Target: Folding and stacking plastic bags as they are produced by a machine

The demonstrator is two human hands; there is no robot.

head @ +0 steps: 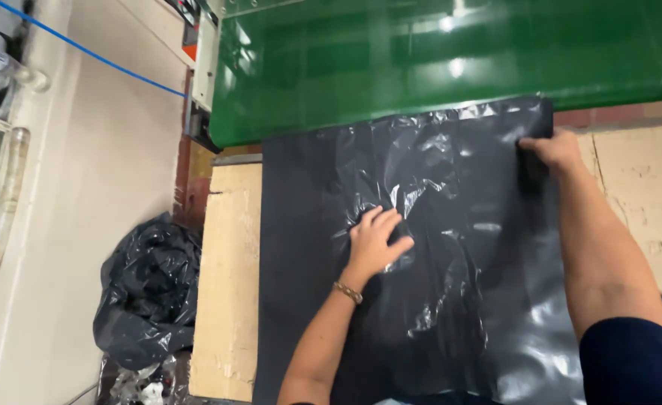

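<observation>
Two bare arms reach out from the bottom of the view, over a big black bag (451,247) spread flat on the tabletop (230,300).

Far to the left, on the floor, sits a lumpy black sack (147,289), well apart from the hands. Next comes the bare tan strip of tabletop. It looks like cardboard.

Then comes the left hand (376,240). It lies flat on the middle of the bag, fingers spread, pressing down. A thin bracelet (347,292) goes round the wrist. The plastic is wrinkled around this hand.

Above the bag is a shiny green belt (436,60). The bag's top edge lies just over its near edge.

Last, on the right, is the right hand (552,150). It is at the bag's top right corner, fingers curled on the edge, and seems to pinch it.

I think the bag is very light, thin and soft. It looks slippery and will slide and crinkle easily. It could tear if pulled hard. The corners and edges are the best spots to hold, with a flat palm in the middle to keep it from sliding.
</observation>
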